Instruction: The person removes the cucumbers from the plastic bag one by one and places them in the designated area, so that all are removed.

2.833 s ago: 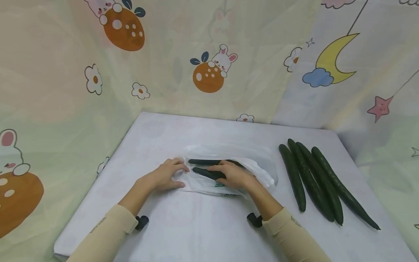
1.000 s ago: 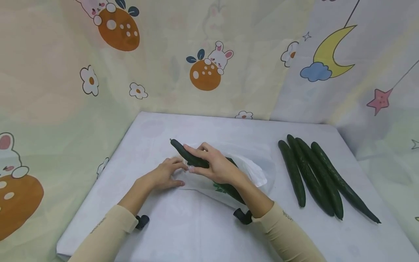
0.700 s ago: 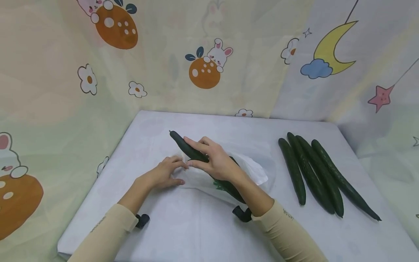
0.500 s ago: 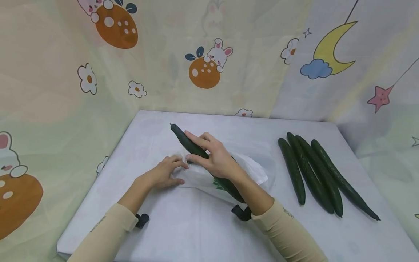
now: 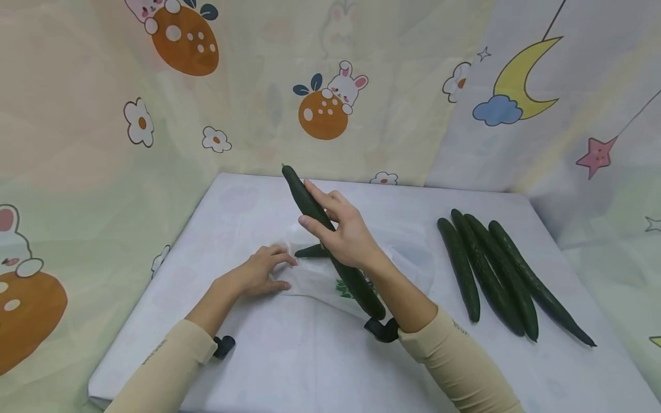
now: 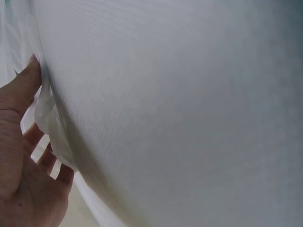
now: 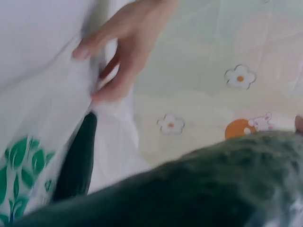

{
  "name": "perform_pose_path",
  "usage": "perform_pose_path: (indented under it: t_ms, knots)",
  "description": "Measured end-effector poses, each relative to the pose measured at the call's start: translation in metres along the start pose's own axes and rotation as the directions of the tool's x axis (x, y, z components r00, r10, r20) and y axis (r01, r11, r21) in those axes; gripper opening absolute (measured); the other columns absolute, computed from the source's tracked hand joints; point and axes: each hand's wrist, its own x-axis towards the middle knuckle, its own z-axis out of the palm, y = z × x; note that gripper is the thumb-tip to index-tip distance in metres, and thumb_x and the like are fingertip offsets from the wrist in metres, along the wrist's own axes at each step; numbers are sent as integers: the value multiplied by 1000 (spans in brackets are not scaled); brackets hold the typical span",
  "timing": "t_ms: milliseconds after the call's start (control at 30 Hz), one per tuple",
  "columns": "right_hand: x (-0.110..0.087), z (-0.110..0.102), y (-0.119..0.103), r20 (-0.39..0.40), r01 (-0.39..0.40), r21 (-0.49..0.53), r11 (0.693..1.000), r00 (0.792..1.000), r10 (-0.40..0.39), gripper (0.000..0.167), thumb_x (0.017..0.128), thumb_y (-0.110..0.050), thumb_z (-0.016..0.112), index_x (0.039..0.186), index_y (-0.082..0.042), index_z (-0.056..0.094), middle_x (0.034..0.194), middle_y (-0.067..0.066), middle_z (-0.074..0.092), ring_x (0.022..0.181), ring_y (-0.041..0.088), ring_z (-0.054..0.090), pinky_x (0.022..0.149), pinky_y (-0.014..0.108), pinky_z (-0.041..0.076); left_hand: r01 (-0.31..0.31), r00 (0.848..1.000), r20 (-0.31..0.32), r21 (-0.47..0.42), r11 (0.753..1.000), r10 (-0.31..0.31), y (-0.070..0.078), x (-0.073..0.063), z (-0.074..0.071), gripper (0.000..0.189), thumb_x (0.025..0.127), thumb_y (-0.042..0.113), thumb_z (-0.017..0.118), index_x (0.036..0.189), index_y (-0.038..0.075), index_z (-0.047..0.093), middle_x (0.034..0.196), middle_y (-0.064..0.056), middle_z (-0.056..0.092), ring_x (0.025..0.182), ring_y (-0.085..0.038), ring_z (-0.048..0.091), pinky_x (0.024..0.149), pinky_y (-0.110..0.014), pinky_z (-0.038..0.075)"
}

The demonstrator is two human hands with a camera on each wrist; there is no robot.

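My right hand grips a dark green cucumber around its middle, thumb on one side and fingers on the other. The cucumber is tilted, its stem end up toward the far left, above a white plastic bag. In the right wrist view this cucumber fills the lower part. A second cucumber lies in the bag, its tip at the mouth and the rest hidden. My left hand rests at the bag's mouth, thumb and fingers spread against the film. Green leaves are printed on the bag.
Several long cucumbers lie side by side on the right of the white-covered table. Patterned cloth hangs behind the table and along its sides. Black wrist cameras sit at both cuffs.
My right hand has taken hold of a cucumber at the bag and raised it up and away from the bag. The left hand has stayed at the bag's mouth.
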Motion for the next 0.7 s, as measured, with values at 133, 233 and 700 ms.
perform_pose_path:
  t_ms: [133, 233, 700]
  knots:
    - [1, -4, -4, -35, -25, 34, 999, 999, 27, 65, 102, -28, 66, 160, -30, 37, 109, 6, 50, 61, 22, 59, 56, 34, 52, 6, 1000, 5, -11, 1000, -6, 1, -1, -1, 48, 87, 32, 83, 131, 29, 64, 145, -5, 50, 136, -34, 40, 112, -60, 37]
    - [1, -8, -6, -45, -41, 21, 999, 998, 42, 65, 102, -29, 66, 159, -33, 37, 110, 6, 49, 61, 22, 58, 57, 35, 51, 17, 1000, 11, -11, 1000, -17, 2, -2, -1, 48, 88, 33, 83, 131, 29, 63, 146, -5, 49, 138, -34, 40, 112, -60, 36]
    - [2, -24, -13, -75, -83, 0, 997, 994, 82, 65, 101, -30, 67, 157, -41, 36, 127, 6, 50, 62, 26, 59, 58, 37, 52, 16, 1000, 13, -23, 1000, -16, -4, -1, 0, 49, 88, 36, 81, 133, 31, 62, 153, -8, 44, 142, -35, 37, 113, -63, 33]
